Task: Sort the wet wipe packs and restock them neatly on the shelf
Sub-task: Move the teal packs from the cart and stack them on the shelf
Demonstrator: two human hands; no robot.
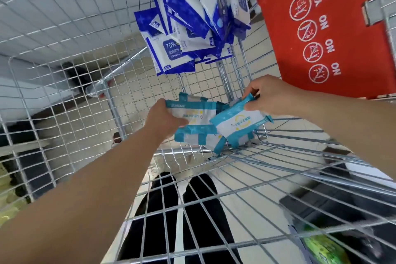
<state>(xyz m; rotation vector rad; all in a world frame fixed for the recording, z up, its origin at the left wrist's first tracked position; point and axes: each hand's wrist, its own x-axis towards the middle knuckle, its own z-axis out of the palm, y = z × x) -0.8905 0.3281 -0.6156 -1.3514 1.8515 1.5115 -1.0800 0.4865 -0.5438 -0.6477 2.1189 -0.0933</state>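
Wipe packs (205, 122) in cart (64, 70) near end; pack pile (188, 28) behind; seat flap (321, 34) right.

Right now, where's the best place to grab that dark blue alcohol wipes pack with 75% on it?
Take the 75% pack by its lower sealed edge, coming from the near side. That edge juts clear of the dark blue pile, while its upper part is overlapped by other packs. Both hands are full of teal packs, so free one first.

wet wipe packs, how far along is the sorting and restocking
Early. The dark blue packs lie heaped apart in the wire cart. The left hand and right hand each grip a teal pack. No shelf shows, so restocking remains.
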